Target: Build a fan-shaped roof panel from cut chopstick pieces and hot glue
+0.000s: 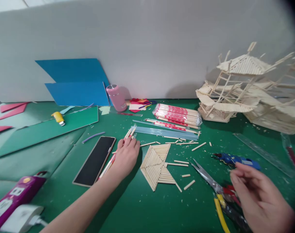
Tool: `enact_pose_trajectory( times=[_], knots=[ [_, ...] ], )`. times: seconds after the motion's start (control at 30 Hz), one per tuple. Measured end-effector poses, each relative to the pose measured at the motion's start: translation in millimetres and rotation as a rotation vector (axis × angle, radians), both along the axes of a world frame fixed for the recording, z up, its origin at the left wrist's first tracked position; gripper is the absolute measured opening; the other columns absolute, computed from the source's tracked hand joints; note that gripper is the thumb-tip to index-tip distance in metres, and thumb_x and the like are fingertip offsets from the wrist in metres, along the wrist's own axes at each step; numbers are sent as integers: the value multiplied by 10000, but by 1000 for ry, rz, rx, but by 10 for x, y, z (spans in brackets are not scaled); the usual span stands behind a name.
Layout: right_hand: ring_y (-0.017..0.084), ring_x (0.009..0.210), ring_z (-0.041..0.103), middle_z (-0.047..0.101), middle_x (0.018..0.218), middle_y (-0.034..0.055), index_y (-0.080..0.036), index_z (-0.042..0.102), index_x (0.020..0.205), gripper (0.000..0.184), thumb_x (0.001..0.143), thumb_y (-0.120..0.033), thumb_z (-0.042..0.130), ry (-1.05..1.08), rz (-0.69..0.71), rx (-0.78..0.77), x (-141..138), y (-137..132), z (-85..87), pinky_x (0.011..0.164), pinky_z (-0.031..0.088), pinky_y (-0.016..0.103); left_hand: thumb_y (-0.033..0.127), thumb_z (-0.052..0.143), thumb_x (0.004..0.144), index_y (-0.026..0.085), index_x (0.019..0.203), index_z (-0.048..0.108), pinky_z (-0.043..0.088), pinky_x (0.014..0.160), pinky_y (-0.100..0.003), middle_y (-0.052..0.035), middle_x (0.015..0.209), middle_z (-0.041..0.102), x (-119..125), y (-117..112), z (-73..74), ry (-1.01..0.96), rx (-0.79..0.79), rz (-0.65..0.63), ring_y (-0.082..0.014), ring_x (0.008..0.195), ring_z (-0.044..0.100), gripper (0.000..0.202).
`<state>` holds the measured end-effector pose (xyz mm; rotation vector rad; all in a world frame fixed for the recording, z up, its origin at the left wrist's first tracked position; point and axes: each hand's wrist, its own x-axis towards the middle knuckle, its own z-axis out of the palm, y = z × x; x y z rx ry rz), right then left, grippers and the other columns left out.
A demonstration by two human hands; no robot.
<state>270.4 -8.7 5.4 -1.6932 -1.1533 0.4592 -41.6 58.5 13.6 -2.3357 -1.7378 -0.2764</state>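
Note:
My left hand [126,152] lies over a narrow packet of wooden chopsticks [110,163] in clear and red wrapping, its fingers curled round the upper end. Right of it, a fan-shaped panel of cut sticks [159,166] lies flat, with short loose pieces beside it. My right hand [259,194] hovers at the lower right, thumb and forefinger pinched together; whatever may be between them is too small to make out. Close to it are a blue glue gun [242,160], scissors [209,178] with their blades apart, and a yellow-handled tool [221,210].
Stick-built pavilion models [246,87] stand at the back right. Wrapped chopstick bundles [176,115] and a pink tumbler [116,98] are along the back. A phone [95,161], a yellow cutter [58,118], a green board [50,131] and a purple power strip [18,197] occupy the left.

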Motion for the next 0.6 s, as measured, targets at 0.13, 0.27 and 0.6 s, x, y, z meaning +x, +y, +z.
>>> enact_pose_trajectory(
  times=[0.13, 0.27, 0.6],
  knots=[
    [163, 721, 611, 627, 870, 36, -223, 578, 1028, 367, 734, -442, 575, -29, 52, -79, -14, 10, 46, 603, 529, 225, 27, 400, 764, 152, 649, 575, 365, 741, -435, -105, 700, 605, -112, 157, 2, 55, 11, -26, -270, 777, 554, 244],
    [167, 722, 628, 649, 876, 48, -222, 592, 1008, 350, 731, -436, 584, -16, 122, -103, -150, 8, 93, 553, 521, 194, 102, 349, 820, 161, 810, 576, 384, 685, -387, -83, 712, 608, -109, 60, 151, 5, 81, -27, -225, 688, 558, 235],
    [105, 484, 501, 561, 532, -16, -222, 626, 751, 287, 798, -476, 501, 410, 369, -207, -860, -85, 350, 472, 413, 191, 147, 293, 847, 170, 922, 507, 376, 423, -256, -40, 610, 555, 637, -532, 302, -310, -23, -501, -164, 492, 498, 228]
  ],
)
